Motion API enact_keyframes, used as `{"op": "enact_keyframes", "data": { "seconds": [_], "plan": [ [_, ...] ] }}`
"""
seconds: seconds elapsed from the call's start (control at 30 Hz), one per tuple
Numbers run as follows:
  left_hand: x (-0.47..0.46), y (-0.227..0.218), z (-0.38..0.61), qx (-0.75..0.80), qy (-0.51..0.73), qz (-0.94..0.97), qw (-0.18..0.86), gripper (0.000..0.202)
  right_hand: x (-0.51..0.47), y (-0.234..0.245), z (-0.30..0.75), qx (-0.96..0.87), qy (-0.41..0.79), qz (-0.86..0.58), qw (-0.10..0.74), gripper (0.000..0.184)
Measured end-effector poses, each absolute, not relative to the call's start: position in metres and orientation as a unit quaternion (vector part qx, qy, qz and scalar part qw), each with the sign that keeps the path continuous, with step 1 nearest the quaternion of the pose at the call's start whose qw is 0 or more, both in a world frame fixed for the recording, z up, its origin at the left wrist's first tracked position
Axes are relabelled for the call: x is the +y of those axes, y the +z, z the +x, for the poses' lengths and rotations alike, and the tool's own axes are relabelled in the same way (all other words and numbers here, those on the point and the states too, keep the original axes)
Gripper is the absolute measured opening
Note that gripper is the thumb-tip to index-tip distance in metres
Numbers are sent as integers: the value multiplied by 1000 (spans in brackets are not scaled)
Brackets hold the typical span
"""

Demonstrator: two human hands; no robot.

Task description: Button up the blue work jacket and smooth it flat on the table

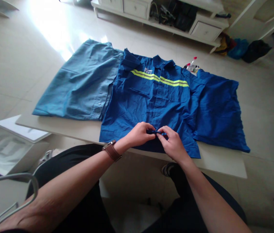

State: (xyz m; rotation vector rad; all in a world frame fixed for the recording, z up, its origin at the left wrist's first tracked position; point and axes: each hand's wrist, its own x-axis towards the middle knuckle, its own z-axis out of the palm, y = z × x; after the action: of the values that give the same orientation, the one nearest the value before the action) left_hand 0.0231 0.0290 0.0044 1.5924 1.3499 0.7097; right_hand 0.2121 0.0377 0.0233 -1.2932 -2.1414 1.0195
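Pale counter (220, 163) stands over a tiled floor (263, 129); blue work shirt (151, 106) lies spread flat on it, front up, hem at the near edge, yellow reflective stripes (160, 77) across the chest; lighter blue garment (79, 84) lies flat alongside, touching the shirt's left edge; left hand (139, 134), brown-strapped watch (112, 151) on its wrist, and right hand (173, 144) meet at the shirt's lower front, fingers curled, nearly closed, both pinching a narrow dark-blue fold (155, 131) of the shirt's front between them.
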Motion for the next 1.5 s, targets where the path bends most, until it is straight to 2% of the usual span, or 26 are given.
{"op": "enact_keyframes", "data": {
  "seconds": [0.27, 0.43, 0.63, 0.73, 0.8, 0.9, 0.97, 1.03, 1.13, 1.2, 1.3, 1.5],
  "plan": [
    [25, 4, 29, 559, 296, 638, 439, 25, 39, 20, 213, -756, 380, -493, 201, 15],
    [26, 5, 27, 549, 313, 621, 463, 20, 43, 19, 217, -708, 442, -516, 193, 19],
    [31, 3, 20, 521, 315, 640, 469, 18, 47, 11, 221, -657, 471, -540, 233, 21],
    [31, 5, 17, 540, 335, 647, 421, 22, 49, 8, 221, -664, 441, -549, 252, 20],
    [28, 11, 17, 581, 355, 650, 338, 23, 49, 9, 220, -668, 421, -554, 262, 20],
    [16, 22, 24, 624, 357, 648, 251, 7, 49, 12, 218, -670, 405, -558, 275, 22],
    [4, 27, 34, 614, 350, 634, 316, 29, 48, 14, 216, -669, 402, -558, 280, 23],
    [-6, 27, 45, 584, 354, 586, 436, 40, 46, 15, 215, -668, 406, -558, 279, 23],
    [-11, 19, 55, 563, 380, 444, 585, 39, 43, 17, 213, -673, 427, -543, 265, 23],
    [-8, 12, 57, 563, 387, 361, 635, 37, 41, 18, 212, -684, 433, -527, 259, 21],
    [-1, 8, 55, 568, 388, 331, 646, 32, 40, 19, 210, -700, 420, -518, 257, 20],
    [-4, 11, 54, 574, 391, 391, 604, 33, 45, 12, 210, -655, 432, -557, 273, 28]
  ]
}}
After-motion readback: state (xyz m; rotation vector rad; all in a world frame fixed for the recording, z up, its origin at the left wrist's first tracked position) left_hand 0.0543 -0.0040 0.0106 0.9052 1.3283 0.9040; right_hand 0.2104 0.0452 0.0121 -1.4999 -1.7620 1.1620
